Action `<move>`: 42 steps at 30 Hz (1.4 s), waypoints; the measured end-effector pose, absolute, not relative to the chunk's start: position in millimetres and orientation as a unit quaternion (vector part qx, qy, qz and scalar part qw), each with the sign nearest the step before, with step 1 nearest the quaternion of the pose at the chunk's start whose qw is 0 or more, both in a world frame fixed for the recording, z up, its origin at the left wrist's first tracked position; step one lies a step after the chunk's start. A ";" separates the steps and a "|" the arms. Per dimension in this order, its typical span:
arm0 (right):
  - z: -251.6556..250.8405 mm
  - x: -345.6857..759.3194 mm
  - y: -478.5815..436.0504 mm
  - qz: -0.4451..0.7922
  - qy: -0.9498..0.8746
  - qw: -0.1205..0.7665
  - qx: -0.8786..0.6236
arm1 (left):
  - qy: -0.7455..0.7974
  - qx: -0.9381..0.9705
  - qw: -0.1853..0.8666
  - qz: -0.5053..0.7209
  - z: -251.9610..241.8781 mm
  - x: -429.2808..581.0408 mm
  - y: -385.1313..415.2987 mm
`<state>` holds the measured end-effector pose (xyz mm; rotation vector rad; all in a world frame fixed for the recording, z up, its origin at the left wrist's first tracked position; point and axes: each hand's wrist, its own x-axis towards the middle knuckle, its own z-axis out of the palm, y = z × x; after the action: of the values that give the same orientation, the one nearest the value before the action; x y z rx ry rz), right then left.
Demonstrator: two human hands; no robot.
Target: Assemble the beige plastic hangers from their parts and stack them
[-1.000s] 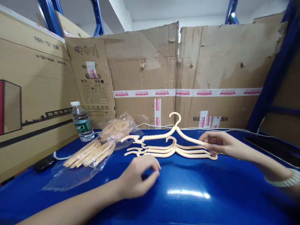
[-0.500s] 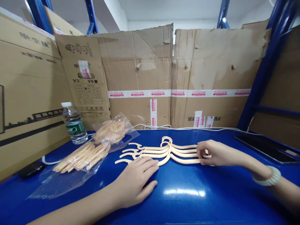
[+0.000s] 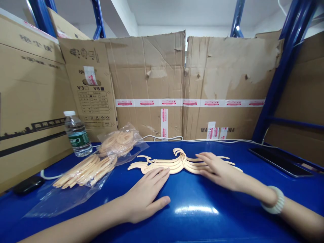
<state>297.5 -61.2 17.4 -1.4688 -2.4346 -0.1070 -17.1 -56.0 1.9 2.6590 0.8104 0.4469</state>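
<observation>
Several cream-coloured clothes hangers (image 3: 165,165) lie overlapping on the blue table, their hooks bunched together at the middle and pointing away from me. My left hand (image 3: 147,195) rests with its fingertips on the near edge of the hangers' left arms, fingers stretched out and thumb apart. Over the right arms of the hangers lies my right hand (image 3: 219,169), its fingers extended and thumb spread; part of the hangers is hidden beneath it. A pale bracelet (image 3: 275,200) circles my right wrist.
Clear plastic bags (image 3: 76,192) with cream hanger pieces lie at left, near a water bottle (image 3: 78,134) and a black object (image 3: 29,185). A dark phone-like slab (image 3: 279,162) lies at right. Cardboard sheets (image 3: 149,81) wall the back, with a white cable (image 3: 212,140) along their foot.
My right hand has moved left along the hangers and its fingers have straightened. The hangers now lie closer together. My left hand is almost where it was.
</observation>
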 end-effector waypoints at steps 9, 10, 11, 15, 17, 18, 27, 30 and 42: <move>-11.6 280.0 -37.5 -0.029 -0.860 0.090 -0.501 | 0.292 0.943 0.118 0.111 2.1 -7.5 -41.8; -10.7 280.1 -33.8 -0.036 -0.858 0.089 -0.505 | 0.300 0.942 0.114 0.096 4.1 -5.2 -38.8; -9.9 280.0 -30.6 -0.043 -0.854 0.085 -0.512 | 0.308 0.941 0.110 0.081 5.7 -2.8 -35.7; -8.4 278.1 -24.9 -0.051 -0.841 0.058 -0.535 | 0.331 0.938 0.096 0.045 7.0 3.4 -26.3; -8.2 277.5 -25.1 -0.050 -0.839 0.050 -0.540 | 0.333 0.938 0.090 0.044 5.8 4.0 -25.1; -8.1 277.5 -25.5 -0.050 -0.838 0.049 -0.541 | 0.333 0.938 0.087 0.044 5.4 4.0 -25.4; -6.3 277.5 -26.3 -0.044 -0.839 0.046 -0.540 | 0.334 0.938 0.084 0.045 4.5 3.2 -28.3; -7.3 278.6 -26.5 -0.048 -0.840 0.048 -0.538 | 0.334 0.938 0.083 0.046 4.4 3.9 -27.0; -6.0 278.2 -26.6 -0.051 -0.840 0.043 -0.539 | 0.339 0.936 0.085 0.043 6.4 3.6 -29.1</move>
<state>278.2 -26.6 -6.0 -1.6481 -2.5689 -0.1545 3.6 -29.1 6.4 2.7909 1.0105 0.1283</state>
